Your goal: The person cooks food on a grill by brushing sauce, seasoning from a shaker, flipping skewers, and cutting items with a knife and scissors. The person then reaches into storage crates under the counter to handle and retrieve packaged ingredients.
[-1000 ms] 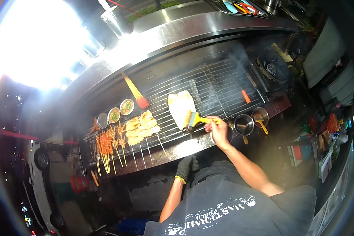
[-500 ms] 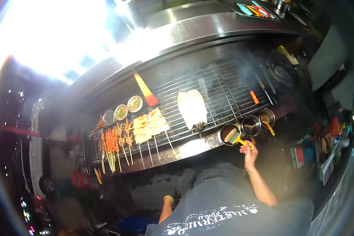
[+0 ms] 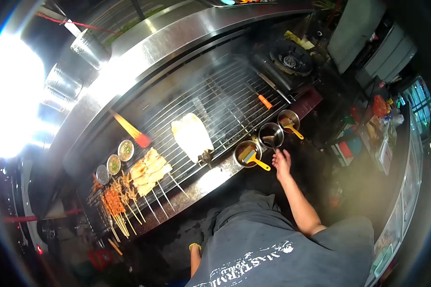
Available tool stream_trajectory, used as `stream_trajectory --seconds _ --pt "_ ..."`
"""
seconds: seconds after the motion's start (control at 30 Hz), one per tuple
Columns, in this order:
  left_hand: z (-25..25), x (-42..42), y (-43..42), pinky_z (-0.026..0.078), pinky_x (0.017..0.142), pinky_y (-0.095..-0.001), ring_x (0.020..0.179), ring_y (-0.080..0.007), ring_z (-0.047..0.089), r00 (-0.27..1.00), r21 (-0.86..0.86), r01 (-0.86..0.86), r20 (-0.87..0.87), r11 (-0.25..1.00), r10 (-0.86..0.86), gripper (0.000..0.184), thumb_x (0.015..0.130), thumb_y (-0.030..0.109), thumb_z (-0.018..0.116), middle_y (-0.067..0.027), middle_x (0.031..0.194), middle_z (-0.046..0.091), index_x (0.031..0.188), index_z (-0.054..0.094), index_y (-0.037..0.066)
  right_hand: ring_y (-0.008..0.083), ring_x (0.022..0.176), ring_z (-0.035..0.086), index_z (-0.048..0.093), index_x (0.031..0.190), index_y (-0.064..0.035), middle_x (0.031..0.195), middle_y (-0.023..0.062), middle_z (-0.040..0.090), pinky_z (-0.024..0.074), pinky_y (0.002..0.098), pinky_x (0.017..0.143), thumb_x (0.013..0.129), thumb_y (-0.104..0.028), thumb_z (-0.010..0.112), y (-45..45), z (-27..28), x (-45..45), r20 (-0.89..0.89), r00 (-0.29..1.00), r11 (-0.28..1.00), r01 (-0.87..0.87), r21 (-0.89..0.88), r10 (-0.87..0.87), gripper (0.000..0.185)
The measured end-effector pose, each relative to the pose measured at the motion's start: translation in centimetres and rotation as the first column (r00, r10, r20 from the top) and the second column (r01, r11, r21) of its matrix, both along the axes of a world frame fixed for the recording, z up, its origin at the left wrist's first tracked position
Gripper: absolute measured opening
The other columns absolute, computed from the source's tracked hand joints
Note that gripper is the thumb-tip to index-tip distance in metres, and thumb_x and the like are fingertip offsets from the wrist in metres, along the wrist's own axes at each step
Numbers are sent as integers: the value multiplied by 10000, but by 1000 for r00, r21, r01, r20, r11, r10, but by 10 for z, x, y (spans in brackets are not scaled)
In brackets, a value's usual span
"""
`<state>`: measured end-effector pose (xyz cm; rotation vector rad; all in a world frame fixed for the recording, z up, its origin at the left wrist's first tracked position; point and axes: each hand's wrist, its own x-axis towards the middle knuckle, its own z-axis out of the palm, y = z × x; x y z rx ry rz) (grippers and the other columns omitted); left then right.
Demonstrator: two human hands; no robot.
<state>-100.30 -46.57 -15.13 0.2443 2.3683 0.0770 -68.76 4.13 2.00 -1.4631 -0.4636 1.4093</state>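
My right hand (image 3: 282, 163) is at the middle metal pot (image 3: 279, 139), its fingers around the handle end of a brush (image 3: 269, 138) standing in it. To the left, a yellow-handled brush (image 3: 257, 161) leans in another metal pot (image 3: 236, 154) of sauce. A third pot (image 3: 288, 113) holds another yellow-handled brush (image 3: 294, 130). My left forearm (image 3: 195, 260) hangs low with a yellow band at the wrist; the hand beyond is lost in the dark. On the grill (image 3: 225, 103) lies a pale, opened-out fish (image 3: 191, 136).
Meat skewers (image 3: 114, 203) and flat pale skewered pieces (image 3: 149, 172) lie on the grill's left. Beside them are small sauce bowls (image 3: 125, 150) and a red-bristled brush (image 3: 140, 138). An orange-handled tool (image 3: 265, 101) and a gas burner (image 3: 290, 61) are at right. Smoke rises.
My right hand has let go of the yellow-handled brush, which now rests in the left pot, and has moved to the middle pot's brush. The view has turned and shifted.
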Motion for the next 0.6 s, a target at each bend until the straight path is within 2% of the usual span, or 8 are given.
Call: stream_trajectory --seconds 0.03,0.07,0.1,0.17,0.23,0.37,0.5,0.6 --pt "-1 -5 0 408 960 -391 1161 -281 522 1000 7 1 -1 1000 -1 480 921 414 464 -105 1255 571 1227 581 63 107 576 554 476 1277 -77 756 52 626 452 242 512 875 -250 705 11 1 -2 -29 999 999 45 31 -44 494" --pt "-3 -9 -1 404 967 -390 1170 -281 518 1000 19 15 -4 1000 -15 492 920 425 463 -105 1265 567 1234 579 63 105 529 539 580 1095 -69 709 53 614 448 245 479 881 -255 697 22 -2 3 -52 999 998 -5 66 8 307" --pt "-4 -13 -4 401 974 -389 1179 -281 513 1000 17 14 -7 1000 -14 505 919 436 461 -105 1275 562 1240 576 63 101 509 530 602 949 -81 687 49 606 444 246 461 883 -263 694 33 -6 3 -12 1000 996 5 89 -3 213" --pt "-11 -17 -13 394 988 -387 1197 -281 504 1000 11 13 -12 1000 -13 530 916 457 459 -105 1295 554 1254 571 63 87 508 525 593 860 -91 683 39 599 421 218 435 878 -271 708 50 -4 3 10 998 998 65 25 -65 214" --pt "-9 -20 -21 387 1002 -385 1215 -281 496 1000 -7 5 -16 1000 -5 555 914 478 456 -105 1315 545 1267 566 63 71 534 530 626 861 -83 698 26 602 422 198 462 877 -269 716 66 -14 6 -58 994 987 97 130 -90 207" --pt "-11 -24 -34 373 1030 -381 1251 -281 478 999 -28 -33 -19 999 32 606 909 520 451 -105 1355 527 1294 555 63 55 590 533 678 1034 -49 734 6 617 424 193 517 893 -254 699 78 -26 11 272 961 991 0 135 -37 250" --pt "-16 -23 -43 359 1058 -377 1287 -281 460 998 -39 -53 -27 998 52 657 905 563 446 -105 1396 509 1320 545 63 75 601 533 700 991 -28 739 16 626 417 216 527 920 -235 637 72 1 24 533 846 968 -136 211 3 229" --pt "-20 -18 -48 349 1079 -373 1314 -281 447 998 -47 -38 -48 998 36 696 901 594 442 -105 1426 496 1340 537 63 64 613 519 707 988 -37 734 4 611 408 215 544 921 -245 625 59 53 21 656 755 967 -166 194 -2 233"
